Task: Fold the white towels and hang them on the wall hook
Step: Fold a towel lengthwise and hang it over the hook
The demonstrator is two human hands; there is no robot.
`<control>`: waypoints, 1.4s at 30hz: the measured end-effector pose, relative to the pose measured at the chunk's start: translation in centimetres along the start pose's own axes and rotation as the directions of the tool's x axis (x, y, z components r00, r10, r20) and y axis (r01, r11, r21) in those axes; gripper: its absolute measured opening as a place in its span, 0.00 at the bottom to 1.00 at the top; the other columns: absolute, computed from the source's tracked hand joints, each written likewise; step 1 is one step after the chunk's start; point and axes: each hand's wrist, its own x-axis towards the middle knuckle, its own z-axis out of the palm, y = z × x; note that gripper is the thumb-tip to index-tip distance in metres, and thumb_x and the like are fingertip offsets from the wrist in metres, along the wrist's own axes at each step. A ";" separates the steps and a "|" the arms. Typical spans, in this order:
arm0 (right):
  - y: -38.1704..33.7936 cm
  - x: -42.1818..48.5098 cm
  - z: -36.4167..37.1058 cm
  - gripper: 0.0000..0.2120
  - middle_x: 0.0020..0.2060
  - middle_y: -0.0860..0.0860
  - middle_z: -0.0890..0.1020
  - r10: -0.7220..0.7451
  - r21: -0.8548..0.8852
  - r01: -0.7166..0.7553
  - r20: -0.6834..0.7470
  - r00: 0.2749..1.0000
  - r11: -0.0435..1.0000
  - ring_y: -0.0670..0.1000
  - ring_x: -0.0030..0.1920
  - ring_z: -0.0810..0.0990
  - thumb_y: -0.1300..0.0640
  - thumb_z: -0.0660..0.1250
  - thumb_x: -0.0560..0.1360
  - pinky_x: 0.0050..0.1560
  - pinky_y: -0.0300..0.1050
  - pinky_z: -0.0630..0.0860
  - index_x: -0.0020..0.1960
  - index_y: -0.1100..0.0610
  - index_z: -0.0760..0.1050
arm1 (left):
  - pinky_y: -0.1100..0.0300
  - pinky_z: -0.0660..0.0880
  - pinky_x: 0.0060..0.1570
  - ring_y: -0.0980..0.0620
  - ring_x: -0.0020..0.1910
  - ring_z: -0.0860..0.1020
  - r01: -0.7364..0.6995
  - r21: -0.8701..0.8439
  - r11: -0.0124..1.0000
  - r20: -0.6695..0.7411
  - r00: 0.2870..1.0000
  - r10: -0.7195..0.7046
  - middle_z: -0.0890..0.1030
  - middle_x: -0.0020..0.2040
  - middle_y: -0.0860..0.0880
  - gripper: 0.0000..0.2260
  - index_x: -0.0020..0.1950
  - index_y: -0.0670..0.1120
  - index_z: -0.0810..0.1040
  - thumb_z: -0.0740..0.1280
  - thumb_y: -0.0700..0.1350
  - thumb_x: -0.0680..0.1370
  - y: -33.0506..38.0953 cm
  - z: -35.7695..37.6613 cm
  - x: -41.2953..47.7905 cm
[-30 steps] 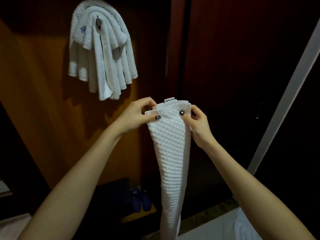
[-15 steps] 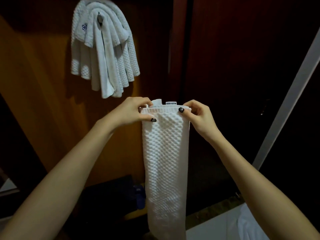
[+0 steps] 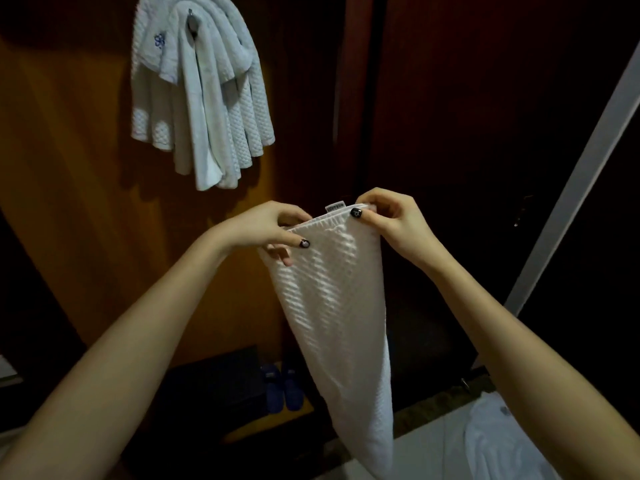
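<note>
- pretty dim room, right side nearly black
- held towel [image 3: 332, 306] looks blown out and motion-smeared
- hung towels [image 3: 201, 98] throw a soft shadow on the wood wall [image 3: 69, 168]
- edges bend, wide-angle lens

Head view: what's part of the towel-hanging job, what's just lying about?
Job: white waffle-weave towel pinched by left hand and right hand; white towels already draped on the metal wall hook.
Lying about: pair of blue slippers; black box beside them.

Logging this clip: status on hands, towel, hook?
Hands: left hand and right hand pinch folded towel at top corners. It hangs free, not yet on wall hook. Hook crowded with hung towels.
</note>
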 end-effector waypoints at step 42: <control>-2.4 4.2 -0.5 0.06 0.40 0.48 0.77 -0.031 0.068 0.015 0.245 0.969 0.998 0.41 0.42 0.76 0.60 0.66 0.79 0.44 0.35 0.71 0.43 0.54 0.74 | 0.68 0.65 0.36 0.57 0.36 0.68 -0.317 -0.047 0.947 -0.251 0.922 0.296 0.71 0.38 0.52 0.18 0.31 0.48 0.64 0.71 0.40 0.74 3.8 -2.6 -1.7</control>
